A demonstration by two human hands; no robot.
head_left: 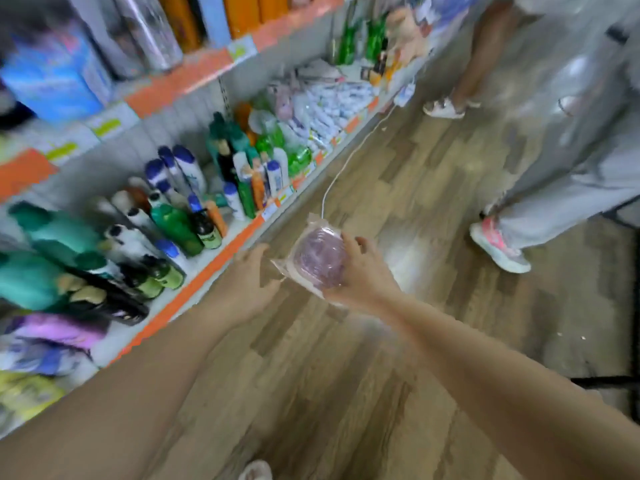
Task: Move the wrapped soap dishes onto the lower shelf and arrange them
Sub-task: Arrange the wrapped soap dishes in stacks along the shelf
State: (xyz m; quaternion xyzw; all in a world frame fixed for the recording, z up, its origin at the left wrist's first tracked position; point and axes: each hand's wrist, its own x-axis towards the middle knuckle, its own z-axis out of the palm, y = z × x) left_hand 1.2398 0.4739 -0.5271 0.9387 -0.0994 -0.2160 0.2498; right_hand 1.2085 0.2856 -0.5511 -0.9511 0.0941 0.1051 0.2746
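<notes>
One wide-angle head view looks forward and steeply down along a shop aisle, tilted. The bottle-stocked white lower shelf with its orange edge strip (pixel 221 261) runs close on the left; the wood-plank floor (pixel 346 375) fills the centre.

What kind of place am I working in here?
Most likely a shop's toiletries aisle: shelves with orange price strips, rows of shampoo bottles, and a wrapped soap dish held in the right hand.
</notes>
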